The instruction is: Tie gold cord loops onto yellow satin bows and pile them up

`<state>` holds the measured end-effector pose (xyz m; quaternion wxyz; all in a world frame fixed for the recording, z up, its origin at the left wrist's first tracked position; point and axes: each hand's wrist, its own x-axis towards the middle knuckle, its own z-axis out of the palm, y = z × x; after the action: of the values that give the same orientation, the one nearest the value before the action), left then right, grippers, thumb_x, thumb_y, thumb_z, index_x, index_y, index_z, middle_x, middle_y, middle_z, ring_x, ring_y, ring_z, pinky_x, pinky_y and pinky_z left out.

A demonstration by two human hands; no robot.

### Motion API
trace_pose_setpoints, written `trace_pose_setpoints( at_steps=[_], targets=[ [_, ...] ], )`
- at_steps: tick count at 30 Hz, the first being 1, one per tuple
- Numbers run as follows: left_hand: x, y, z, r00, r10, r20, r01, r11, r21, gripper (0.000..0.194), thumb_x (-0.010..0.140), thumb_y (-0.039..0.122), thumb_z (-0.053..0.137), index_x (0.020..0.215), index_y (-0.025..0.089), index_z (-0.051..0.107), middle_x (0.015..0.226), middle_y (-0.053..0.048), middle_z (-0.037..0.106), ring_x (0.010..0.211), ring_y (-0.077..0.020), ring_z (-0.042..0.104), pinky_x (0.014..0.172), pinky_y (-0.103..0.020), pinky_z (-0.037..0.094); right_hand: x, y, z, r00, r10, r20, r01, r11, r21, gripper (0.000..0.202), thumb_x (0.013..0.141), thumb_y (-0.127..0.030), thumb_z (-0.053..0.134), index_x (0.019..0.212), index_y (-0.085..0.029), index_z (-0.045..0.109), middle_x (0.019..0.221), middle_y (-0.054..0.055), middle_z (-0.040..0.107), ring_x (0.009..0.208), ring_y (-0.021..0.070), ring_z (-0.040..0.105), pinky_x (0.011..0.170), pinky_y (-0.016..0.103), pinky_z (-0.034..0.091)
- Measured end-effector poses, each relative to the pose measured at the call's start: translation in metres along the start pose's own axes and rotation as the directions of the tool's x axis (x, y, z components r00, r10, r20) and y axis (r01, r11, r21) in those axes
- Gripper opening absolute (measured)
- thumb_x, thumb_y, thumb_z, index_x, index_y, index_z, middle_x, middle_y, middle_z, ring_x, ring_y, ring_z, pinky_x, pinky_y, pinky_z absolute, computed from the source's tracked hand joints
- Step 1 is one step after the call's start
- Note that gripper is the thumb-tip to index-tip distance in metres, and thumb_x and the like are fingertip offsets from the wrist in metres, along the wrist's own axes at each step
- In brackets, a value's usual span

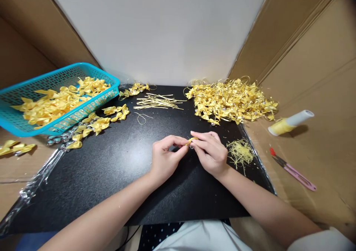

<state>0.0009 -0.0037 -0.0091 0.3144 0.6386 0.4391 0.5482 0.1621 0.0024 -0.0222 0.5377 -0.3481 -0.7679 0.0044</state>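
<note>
Above the middle of the black tabletop, my two hands meet at one small yellow ribbon bow. My left hand pinches its left side between thumb and fingers. From the other side my right hand grips it with thumb and forefinger. A small silvery bead or bell seems to show just beneath the bow; most of it is hidden by the fingers. Beyond the hands lies a bundle of cut yellow cords, with one looped cord in front of it.
At left a blue basket holds yellow bows; loose bows and silvery bells lie beside it. Back right is a heap of finished-looking bows. Thread scraps, a thread tube and pink-handled snips lie right.
</note>
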Motion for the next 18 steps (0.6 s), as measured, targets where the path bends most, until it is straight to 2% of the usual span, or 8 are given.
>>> trace_pose_setpoints(
  at_steps=[4, 8, 10, 13, 15, 18],
  targets=[
    [0.001, 0.001, -0.003, 0.999, 0.039, 0.003, -0.039, 0.999, 0.036, 0.005, 0.077, 0.015, 0.07, 0.073, 0.019, 0.071, 0.074, -0.002, 0.074, 0.068, -0.0139, 0.068, 0.067, -0.025, 0.053, 0.009, -0.001, -0.01, 0.997, 0.034, 0.075, -0.042, 0.993, 0.109, 0.018, 0.082, -0.019, 0.067, 0.1, -0.021, 0.065, 0.105, 0.011, 0.074, 0.096, 0.0226, 0.069, 0.084, 0.042, 0.052],
    [0.004, 0.001, -0.007, 0.993, 0.116, 0.021, -0.118, 0.989, 0.086, 0.008, 0.077, 0.013, 0.068, 0.072, 0.019, 0.069, 0.075, -0.002, 0.075, 0.069, -0.0141, 0.069, 0.068, -0.026, 0.054, 0.017, 0.003, -0.02, 0.959, 0.15, 0.24, -0.205, 0.953, 0.224, 0.027, 0.083, -0.033, 0.067, 0.108, -0.021, 0.066, 0.101, 0.009, 0.073, 0.095, 0.0219, 0.067, 0.085, 0.04, 0.054],
    [0.004, 0.001, -0.008, 0.987, 0.154, 0.038, -0.157, 0.982, 0.101, 0.008, 0.078, 0.013, 0.068, 0.074, 0.019, 0.069, 0.076, -0.002, 0.075, 0.07, -0.014, 0.069, 0.068, -0.026, 0.054, 0.018, 0.006, -0.02, 0.944, 0.185, 0.272, -0.25, 0.941, 0.227, 0.023, 0.082, -0.033, 0.07, 0.101, -0.021, 0.069, 0.092, 0.007, 0.074, 0.086, 0.0198, 0.068, 0.08, 0.037, 0.054],
    [0.004, 0.0, -0.009, 0.975, 0.208, 0.083, -0.216, 0.97, 0.114, 0.009, 0.079, 0.012, 0.068, 0.076, 0.02, 0.069, 0.077, -0.002, 0.075, 0.071, -0.0136, 0.069, 0.069, -0.026, 0.053, 0.015, 0.008, -0.016, 0.939, 0.244, 0.242, -0.301, 0.923, 0.241, 0.009, 0.08, -0.028, 0.072, 0.084, -0.02, 0.07, 0.076, 0.004, 0.073, 0.072, 0.0168, 0.067, 0.073, 0.033, 0.054],
    [0.004, 0.0, -0.009, 0.963, 0.243, 0.114, -0.257, 0.959, 0.122, 0.009, 0.079, 0.012, 0.068, 0.076, 0.02, 0.068, 0.076, -0.001, 0.075, 0.071, -0.0134, 0.069, 0.069, -0.026, 0.053, 0.014, 0.008, -0.015, 0.915, 0.318, 0.249, -0.38, 0.886, 0.264, 0.01, 0.079, -0.029, 0.073, 0.075, -0.02, 0.069, 0.07, 0.002, 0.072, 0.067, 0.0158, 0.066, 0.07, 0.032, 0.053],
    [0.005, -0.001, -0.009, 0.947, 0.283, 0.15, -0.304, 0.943, 0.138, 0.008, 0.08, 0.012, 0.068, 0.076, 0.02, 0.068, 0.076, -0.002, 0.075, 0.07, -0.0136, 0.069, 0.069, -0.027, 0.053, 0.016, 0.01, -0.015, 0.841, 0.384, 0.38, -0.511, 0.794, 0.329, 0.019, 0.083, -0.037, 0.068, 0.08, -0.019, 0.071, 0.079, 0.005, 0.073, 0.076, 0.0171, 0.068, 0.073, 0.032, 0.054]
  ],
)
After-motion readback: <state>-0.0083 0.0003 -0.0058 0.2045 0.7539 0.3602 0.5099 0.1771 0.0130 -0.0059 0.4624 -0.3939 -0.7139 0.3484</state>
